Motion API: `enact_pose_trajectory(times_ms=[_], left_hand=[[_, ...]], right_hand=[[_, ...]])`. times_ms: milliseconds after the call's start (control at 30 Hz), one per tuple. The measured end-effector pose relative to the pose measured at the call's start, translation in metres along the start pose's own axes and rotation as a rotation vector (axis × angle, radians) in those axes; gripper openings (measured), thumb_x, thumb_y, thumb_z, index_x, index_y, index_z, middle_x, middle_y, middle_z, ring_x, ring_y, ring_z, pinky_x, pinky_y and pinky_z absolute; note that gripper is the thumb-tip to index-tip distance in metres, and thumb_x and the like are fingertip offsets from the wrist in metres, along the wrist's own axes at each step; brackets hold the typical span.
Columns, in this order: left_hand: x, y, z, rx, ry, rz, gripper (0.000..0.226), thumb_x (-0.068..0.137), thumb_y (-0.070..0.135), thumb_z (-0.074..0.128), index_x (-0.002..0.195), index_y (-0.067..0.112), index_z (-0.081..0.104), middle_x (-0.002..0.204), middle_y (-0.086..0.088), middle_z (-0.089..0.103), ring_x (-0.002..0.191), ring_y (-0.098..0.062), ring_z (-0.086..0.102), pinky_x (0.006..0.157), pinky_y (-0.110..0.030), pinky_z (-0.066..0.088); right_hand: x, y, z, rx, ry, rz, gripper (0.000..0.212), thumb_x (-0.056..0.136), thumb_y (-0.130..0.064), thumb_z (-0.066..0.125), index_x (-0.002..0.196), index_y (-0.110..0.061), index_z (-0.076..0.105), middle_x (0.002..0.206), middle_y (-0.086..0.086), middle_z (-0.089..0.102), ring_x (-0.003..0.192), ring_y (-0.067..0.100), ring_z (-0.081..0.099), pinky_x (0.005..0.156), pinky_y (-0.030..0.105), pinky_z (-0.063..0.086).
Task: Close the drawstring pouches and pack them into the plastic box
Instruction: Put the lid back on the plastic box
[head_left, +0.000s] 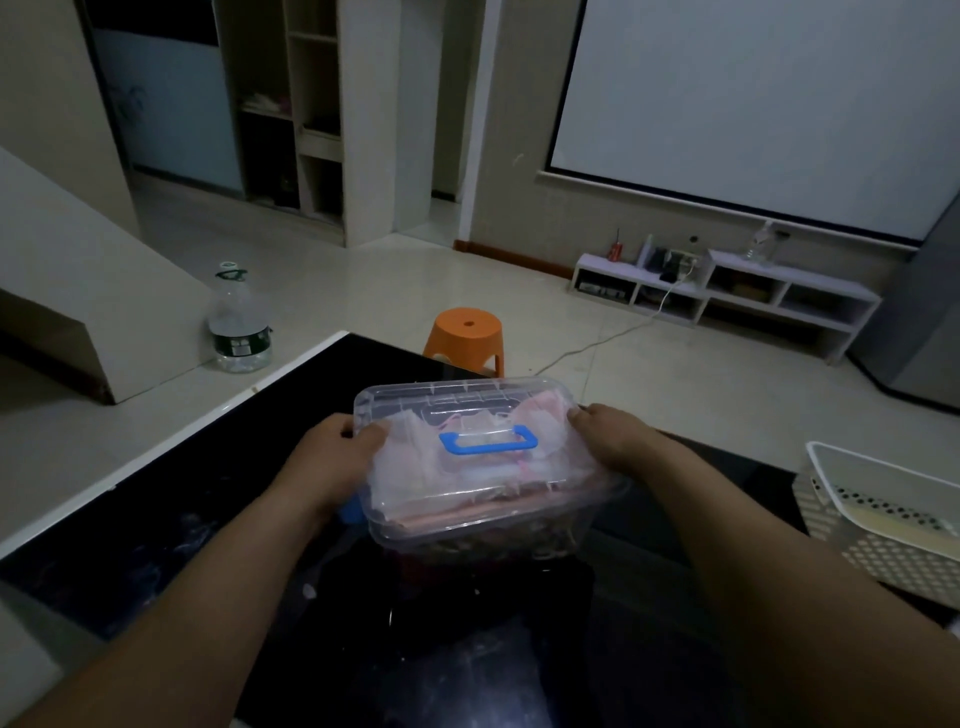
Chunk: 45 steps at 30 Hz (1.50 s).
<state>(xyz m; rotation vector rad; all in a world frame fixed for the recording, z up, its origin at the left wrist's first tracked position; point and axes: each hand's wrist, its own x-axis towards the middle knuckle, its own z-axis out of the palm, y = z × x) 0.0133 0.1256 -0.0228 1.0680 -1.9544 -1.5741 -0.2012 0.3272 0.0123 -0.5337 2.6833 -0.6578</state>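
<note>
Plastic box (493, 499), lidded and full of sheer drawstring pouches (410, 462), is tilted over the dark table (156, 519), left hand (332, 457) and right hand (613, 441) each gripping an end; it looks light, flexible and slick, so its blue handle (488, 440) seems safer.

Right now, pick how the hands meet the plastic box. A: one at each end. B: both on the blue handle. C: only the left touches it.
A: the left hand grips one end of the plastic box, the right hand the other; the blue handle lies free.
</note>
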Motion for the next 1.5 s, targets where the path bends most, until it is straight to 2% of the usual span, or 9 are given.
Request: enact_pose_trajectory(times_ms=[200, 367, 500, 633, 800, 900, 1067, 1367, 1500], left_hand=[[0.000, 0.012, 0.002, 0.061, -0.158, -0.079, 0.017, 0.108, 0.026, 0.050, 0.117, 0.016, 0.060, 0.098, -0.004, 0.066, 0.087, -0.018, 0.063, 0.073, -0.029, 0.049], [0.006, -0.016, 0.014, 0.342, -0.006, -0.116, 0.066, 0.101, 0.048, 0.046, 0.153, 0.009, 0.037, 0.147, -0.023, 0.049, 0.125, -0.042, 0.056, 0.105, -0.047, 0.047], [0.022, -0.018, 0.003, 0.393, -0.044, -0.049, 0.067, 0.089, 0.061, 0.042, 0.143, 0.023, 0.053, 0.129, -0.012, 0.064, 0.108, -0.031, 0.065, 0.099, -0.047, 0.053], [0.025, -0.001, -0.010, 0.252, -0.051, -0.100, 0.059, 0.101, 0.045, 0.061, 0.147, 0.010, 0.051, 0.120, -0.013, 0.067, 0.101, -0.028, 0.067, 0.086, -0.035, 0.051], [0.028, 0.000, -0.003, 0.405, 0.048, -0.151, 0.055, 0.099, 0.049, 0.063, 0.118, -0.003, 0.069, 0.091, -0.012, 0.068, 0.084, -0.029, 0.067, 0.081, -0.037, 0.056], [0.028, 0.009, 0.010, 0.600, -0.019, -0.125, 0.052, 0.106, 0.040, 0.046, 0.131, -0.002, 0.061, 0.126, -0.022, 0.065, 0.117, -0.039, 0.063, 0.100, -0.043, 0.052], [0.058, -0.006, 0.012, 1.073, 0.020, 0.030, 0.044, 0.094, 0.021, 0.043, 0.131, 0.007, 0.062, 0.130, -0.015, 0.062, 0.107, -0.031, 0.066, 0.080, -0.035, 0.053], [0.125, 0.008, 0.001, 0.979, 0.040, 0.165, 0.047, 0.090, 0.025, 0.041, 0.130, 0.013, 0.063, 0.127, -0.013, 0.063, 0.113, -0.033, 0.065, 0.093, -0.039, 0.055], [0.137, 0.010, 0.009, 0.972, 0.097, 0.233, 0.053, 0.095, 0.040, 0.030, 0.122, 0.017, 0.068, 0.118, -0.012, 0.068, 0.105, -0.034, 0.066, 0.088, -0.040, 0.055]], right_hand=[[-0.018, 0.000, -0.005, -0.102, -0.015, 0.015, 0.047, 0.112, -0.039, 0.028, 0.151, -0.019, 0.044, 0.151, 0.016, 0.044, 0.126, 0.033, 0.051, 0.110, 0.045, 0.038], [-0.040, 0.001, -0.008, 0.223, -0.121, -0.016, 0.046, 0.112, -0.037, 0.034, 0.155, -0.022, 0.042, 0.149, 0.012, 0.051, 0.116, 0.026, 0.055, 0.092, 0.034, 0.040], [-0.037, 0.002, -0.002, 0.279, -0.097, 0.070, 0.037, 0.110, -0.031, 0.041, 0.140, -0.014, 0.055, 0.107, 0.006, 0.060, 0.095, 0.023, 0.062, 0.084, 0.036, 0.052], [-0.033, 0.008, 0.006, 0.418, -0.033, 0.153, 0.057, 0.103, -0.029, 0.058, 0.155, -0.013, 0.039, 0.136, 0.017, 0.057, 0.112, 0.032, 0.064, 0.084, 0.039, 0.056], [-0.039, 0.004, 0.014, 0.171, 0.142, 0.168, 0.029, 0.104, -0.030, 0.057, 0.116, -0.004, 0.063, 0.091, 0.007, 0.061, 0.074, 0.017, 0.059, 0.055, 0.029, 0.042], [-0.044, -0.003, 0.023, -0.047, 0.178, 0.139, 0.025, 0.106, -0.025, 0.051, 0.120, -0.008, 0.061, 0.109, 0.010, 0.062, 0.079, 0.018, 0.061, 0.060, 0.028, 0.045], [-0.042, -0.008, 0.029, -0.071, 0.163, 0.151, 0.027, 0.104, -0.019, 0.053, 0.127, -0.007, 0.058, 0.126, 0.014, 0.059, 0.092, 0.021, 0.064, 0.077, 0.031, 0.054], [-0.022, -0.018, 0.047, 0.241, 0.122, 0.247, 0.073, 0.103, -0.021, 0.045, 0.165, -0.011, 0.007, 0.158, 0.020, 0.039, 0.126, 0.033, 0.058, 0.103, 0.045, 0.054], [-0.009, -0.021, 0.043, 0.294, 0.154, 0.253, 0.069, 0.102, -0.021, 0.042, 0.164, -0.013, 0.012, 0.155, 0.019, 0.043, 0.124, 0.034, 0.059, 0.101, 0.045, 0.054]])
